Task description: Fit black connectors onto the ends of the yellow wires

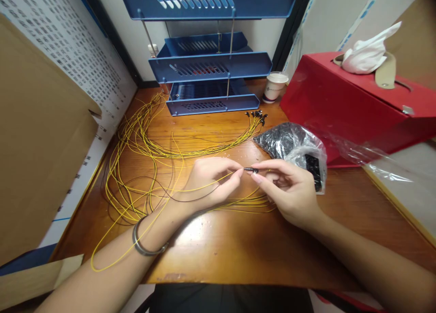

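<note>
A small black connector [251, 170] bridges the fingertips of both hands above the table. My left hand [214, 181] is closed, its thumb and finger pinching the wire at the connector's left end. From there a yellow wire [200, 186] and a dark wire trail left over my wrist and forearm. My right hand [293, 192] pinches the connector's right end between thumb and fingertips. Behind the hands lies a bundle of yellow and dark wires [204, 153], with several black ends [259, 116] grouped at its right. More wires pass beneath both hands.
A clear plastic bag [289, 140] of small black parts lies beyond my right hand. The blue tiered tray [211, 105] stands at the back, beside a paper cup [274, 89]. On the right is a red box [316, 104] with tissue; cardboard [37, 136] stands left.
</note>
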Tool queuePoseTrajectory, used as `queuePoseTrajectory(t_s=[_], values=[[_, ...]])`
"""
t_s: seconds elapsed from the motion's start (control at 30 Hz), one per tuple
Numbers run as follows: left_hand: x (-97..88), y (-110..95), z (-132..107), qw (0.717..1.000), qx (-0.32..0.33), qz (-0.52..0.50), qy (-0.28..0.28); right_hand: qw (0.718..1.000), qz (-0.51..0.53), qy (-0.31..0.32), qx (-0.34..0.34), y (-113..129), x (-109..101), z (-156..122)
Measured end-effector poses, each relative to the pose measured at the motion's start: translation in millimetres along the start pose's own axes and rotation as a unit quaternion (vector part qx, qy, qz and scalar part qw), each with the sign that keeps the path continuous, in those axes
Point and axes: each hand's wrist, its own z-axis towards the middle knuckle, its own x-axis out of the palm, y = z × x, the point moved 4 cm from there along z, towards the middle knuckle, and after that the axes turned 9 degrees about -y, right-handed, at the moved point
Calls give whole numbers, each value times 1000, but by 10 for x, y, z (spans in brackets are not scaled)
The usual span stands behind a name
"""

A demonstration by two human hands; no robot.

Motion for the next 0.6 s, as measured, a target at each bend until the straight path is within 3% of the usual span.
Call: queuePoseTrajectory(t_s=[0.2,0.6], values=[[0,6,-5,1000,-15,16,-13,997,-43,-25,-59,35,-4,-29],[1,15,-26,1000,-13,10,-23,995,-58,-42,-62,39,-15,-30]])
